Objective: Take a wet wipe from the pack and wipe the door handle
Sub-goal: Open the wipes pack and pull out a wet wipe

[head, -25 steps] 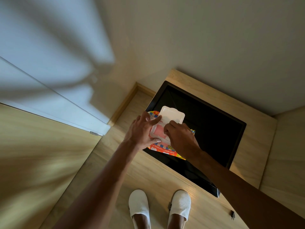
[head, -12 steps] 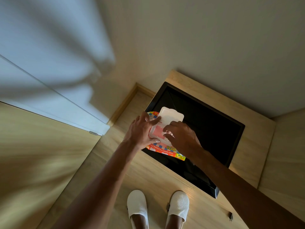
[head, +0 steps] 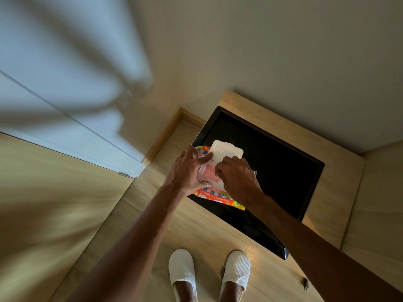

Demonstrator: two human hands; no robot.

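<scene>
A colourful wet wipe pack [head: 214,198] lies on the near left part of a black surface [head: 272,162]. Its white lid [head: 226,152] stands flipped open toward the far side, and the pink opening [head: 208,174] shows below it. My left hand [head: 188,171] grips the pack's left side, thumb on the lid hinge, fingers on the near edge. My right hand [head: 236,177] has its fingertips pinched at the opening; whether a wipe is between them is hidden. No door handle is in view.
The black surface sits in a light wooden top [head: 333,192] against a beige wall. A pale door or panel [head: 54,101] stands at the left. My feet in white slippers [head: 182,269] are on the wooden floor below.
My right hand's fingers moved from over the pack down into the pink opening and pinched together. My left hand stayed holding the pack.
</scene>
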